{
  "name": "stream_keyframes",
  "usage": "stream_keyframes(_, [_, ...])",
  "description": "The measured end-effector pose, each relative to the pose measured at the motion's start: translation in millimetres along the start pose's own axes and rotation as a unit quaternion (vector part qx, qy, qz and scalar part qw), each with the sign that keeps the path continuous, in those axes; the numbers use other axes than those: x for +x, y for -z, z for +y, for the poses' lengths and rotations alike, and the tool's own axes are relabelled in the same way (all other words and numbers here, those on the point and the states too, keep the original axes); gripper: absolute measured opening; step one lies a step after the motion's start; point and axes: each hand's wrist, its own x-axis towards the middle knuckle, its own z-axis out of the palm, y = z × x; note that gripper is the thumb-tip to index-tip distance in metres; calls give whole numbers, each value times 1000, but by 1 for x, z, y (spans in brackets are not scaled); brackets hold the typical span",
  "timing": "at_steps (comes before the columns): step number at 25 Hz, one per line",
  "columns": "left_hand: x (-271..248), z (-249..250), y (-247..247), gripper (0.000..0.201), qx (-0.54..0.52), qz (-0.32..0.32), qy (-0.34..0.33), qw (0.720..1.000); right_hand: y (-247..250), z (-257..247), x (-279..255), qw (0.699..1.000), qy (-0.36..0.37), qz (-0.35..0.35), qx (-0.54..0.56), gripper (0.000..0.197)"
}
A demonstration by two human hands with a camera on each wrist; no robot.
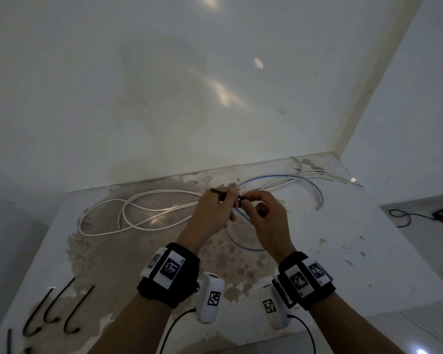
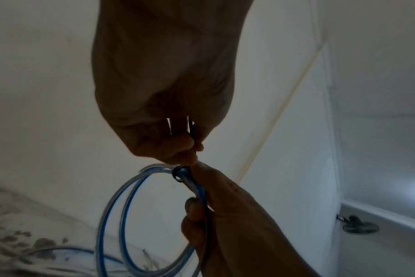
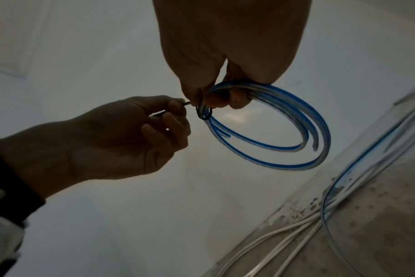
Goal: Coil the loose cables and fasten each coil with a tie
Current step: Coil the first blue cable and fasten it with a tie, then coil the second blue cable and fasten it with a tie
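Right hand (image 3: 228,46): fingers curled round blue coil (image 3: 284,131), held above worktop (image 1: 343,251), approx. centre, several turns bunched at the grip. Black tie (image 3: 203,112) looped round the bunched turns just beside right fingertips; loop closed, not yet snug.

Left hand (image 3: 111,138): thumb and forefinger pinch tie's free tail, other fingers curled. Tail end sticks out past left hand in head view, pointing left.

A further blue cable (image 1: 292,178) lies loose on worktop, arcing toward far right edge. White cables (image 1: 138,213) lie uncoiled on worktop, left of hands and along back wall; no tie on them.

Spare ties (image 1: 59,307): three+ black, hooked at near ends, on worktop near left corner, well apart from hands.

No containers in view.
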Motion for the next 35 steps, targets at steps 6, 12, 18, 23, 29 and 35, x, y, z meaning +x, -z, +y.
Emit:
stream_keyframes(6, [3, -11, 5, 41, 40, -40, -103, 993, 12, -6, 5, 994, 74, -54, -64, 9])
stream_keyframes(12, [2, -17, -1, 40, -11, -29, -139, 990, 15, -7, 12, 992, 84, -55, -81, 10])
stream_keyframes(18, [7, -32, -2, 40, -89, -40, -76, 992, 20, 4, -1, 991, 0, -102, -88, 13])
stream_keyframes(23, [-7, -74, -23, 28, -55, -60, -42, 996, 46, 31, -18, 966, -25, -164, -200, 14])
stream_keyframes(29, [-39, -159, -47, 22, 106, -133, 80, 982, 123, 129, -78, 873, -127, -142, -449, 16])
stream_keyframes(35, [-85, -256, -58, 79, 357, -149, 54, 921, 130, 180, -120, 861, -155, -168, -454, 5])
